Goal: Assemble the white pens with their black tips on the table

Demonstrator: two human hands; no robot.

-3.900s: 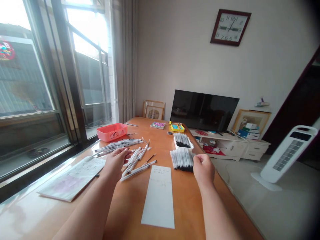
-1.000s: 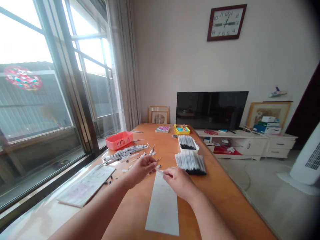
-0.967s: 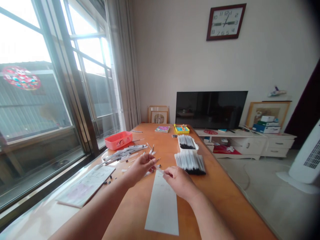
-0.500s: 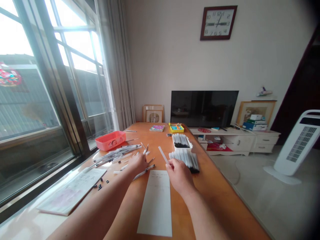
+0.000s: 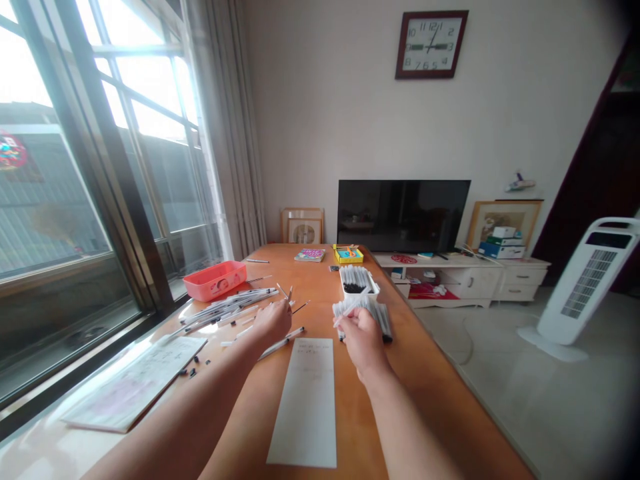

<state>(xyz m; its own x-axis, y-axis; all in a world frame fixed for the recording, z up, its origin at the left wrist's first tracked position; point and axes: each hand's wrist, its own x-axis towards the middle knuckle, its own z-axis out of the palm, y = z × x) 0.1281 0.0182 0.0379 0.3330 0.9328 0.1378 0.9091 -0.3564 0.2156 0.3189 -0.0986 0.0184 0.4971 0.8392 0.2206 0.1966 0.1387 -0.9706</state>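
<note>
One clear tube [image 5: 345, 317] is pinched in the right hand [image 5: 363, 338], right of centre, by piled tubes [image 5: 384, 320]; mid-frame, the left hand [image 5: 274, 321] is among scattered pens [image 5: 283, 342], its grip hidden

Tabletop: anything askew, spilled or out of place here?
Yes, mildly: small black pieces lie strewn beside the booklet, and pens near the red box are jumbled, unlike those lined up in the white tray.

The table [image 5: 420, 380] looks glossy wood, the pens [image 5: 233, 305] smooth plastic.
</note>
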